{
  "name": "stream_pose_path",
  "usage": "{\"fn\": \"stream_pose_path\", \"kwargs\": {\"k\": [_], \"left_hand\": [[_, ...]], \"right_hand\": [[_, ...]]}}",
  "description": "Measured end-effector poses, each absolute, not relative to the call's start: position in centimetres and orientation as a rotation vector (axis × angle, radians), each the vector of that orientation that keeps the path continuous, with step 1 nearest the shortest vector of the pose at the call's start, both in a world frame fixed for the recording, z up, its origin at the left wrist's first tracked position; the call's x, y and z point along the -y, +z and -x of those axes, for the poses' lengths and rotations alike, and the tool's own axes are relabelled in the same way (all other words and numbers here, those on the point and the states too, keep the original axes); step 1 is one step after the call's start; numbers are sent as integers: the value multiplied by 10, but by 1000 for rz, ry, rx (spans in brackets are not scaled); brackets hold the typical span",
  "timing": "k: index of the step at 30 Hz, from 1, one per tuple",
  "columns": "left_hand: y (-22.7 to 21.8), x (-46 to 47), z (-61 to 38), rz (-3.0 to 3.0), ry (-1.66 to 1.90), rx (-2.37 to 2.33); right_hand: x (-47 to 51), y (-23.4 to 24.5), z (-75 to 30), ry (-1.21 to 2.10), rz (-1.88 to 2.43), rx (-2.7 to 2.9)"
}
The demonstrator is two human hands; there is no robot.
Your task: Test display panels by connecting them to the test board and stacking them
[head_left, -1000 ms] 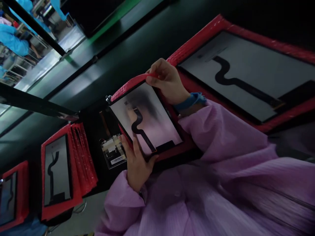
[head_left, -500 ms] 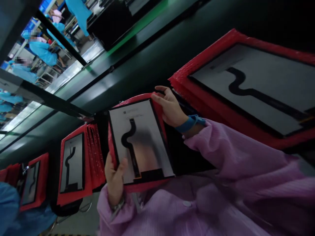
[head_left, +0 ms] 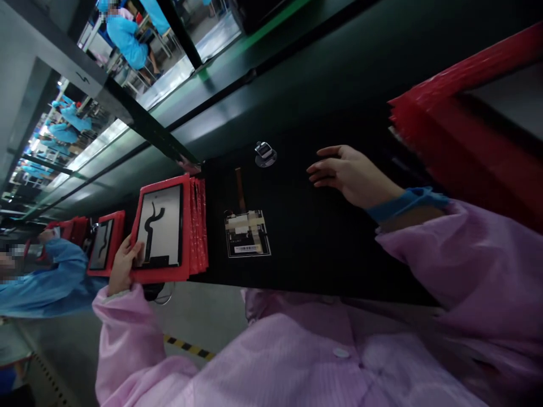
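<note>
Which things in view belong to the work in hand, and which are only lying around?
Likely in the work:
display panel, held at its edge by the left hand
red sheet beneath it
circuit board, untouched

Likely not part:
small silver object, untouched
striped floor tape

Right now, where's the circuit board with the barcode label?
In the head view, the circuit board lies on the black tabletop, left of centre, between the panel at your left hand and your open right hand.
</note>
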State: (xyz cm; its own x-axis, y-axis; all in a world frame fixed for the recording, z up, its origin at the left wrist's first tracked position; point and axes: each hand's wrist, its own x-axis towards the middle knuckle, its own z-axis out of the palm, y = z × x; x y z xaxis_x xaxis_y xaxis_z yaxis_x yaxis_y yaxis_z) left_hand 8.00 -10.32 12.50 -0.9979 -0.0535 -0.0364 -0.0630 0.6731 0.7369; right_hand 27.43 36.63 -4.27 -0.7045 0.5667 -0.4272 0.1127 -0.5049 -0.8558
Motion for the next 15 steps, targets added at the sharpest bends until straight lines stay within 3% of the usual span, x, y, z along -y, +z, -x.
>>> {"fn": "stream_pose_path", "kwargs": {"k": [8,11,15], "left_hand": [[122,90,-121,-350,583,-3460],[123,54,-159,-631,870,-3318],[125,-11,-236,-1367,1325,-2636]], "right_hand": [[-362,-45,-277,2148,966,1601],[-354,-50,-269,1868,897,1867],[-340,-48,-235,1215,627,2222]]}}
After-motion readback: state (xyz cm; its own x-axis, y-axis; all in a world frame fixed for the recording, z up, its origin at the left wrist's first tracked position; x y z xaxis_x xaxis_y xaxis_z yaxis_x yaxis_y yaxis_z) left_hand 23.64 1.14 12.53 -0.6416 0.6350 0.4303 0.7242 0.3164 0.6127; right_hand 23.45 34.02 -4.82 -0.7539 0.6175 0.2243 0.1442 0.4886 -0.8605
